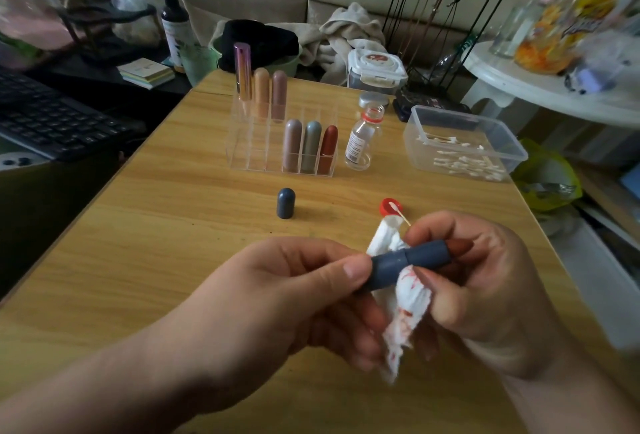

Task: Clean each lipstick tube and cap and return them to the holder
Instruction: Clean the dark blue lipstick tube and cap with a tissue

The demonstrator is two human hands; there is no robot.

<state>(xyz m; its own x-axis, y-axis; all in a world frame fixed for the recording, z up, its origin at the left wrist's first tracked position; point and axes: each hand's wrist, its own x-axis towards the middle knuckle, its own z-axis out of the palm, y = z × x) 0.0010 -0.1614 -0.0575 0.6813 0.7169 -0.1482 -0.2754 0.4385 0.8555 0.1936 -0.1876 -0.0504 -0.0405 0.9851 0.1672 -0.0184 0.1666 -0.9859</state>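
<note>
Both hands meet low over the near end of the table [138,225]. The left hand [304,295] pinches the base of a slate-blue lipstick tube [408,265] between thumb and fingers, holding it roughly level. The right hand [485,295] curls its fingers round a white tissue [410,296] smeared red, pressed against the tube near its far end, where the reddish-brown stick shows. The tube's cap [285,203] stands upright on the table, between the hands and the clear holder [242,153]. That holder carries 6 capped lipsticks, 3 in the back row and 3 in front. Just right of it stands a small clear bottle [362,137]. A red lid [385,206] with a cotton swab [398,211] across it lies near the right hand, and a plastic tub [485,121] of swabs sits further right.
</note>
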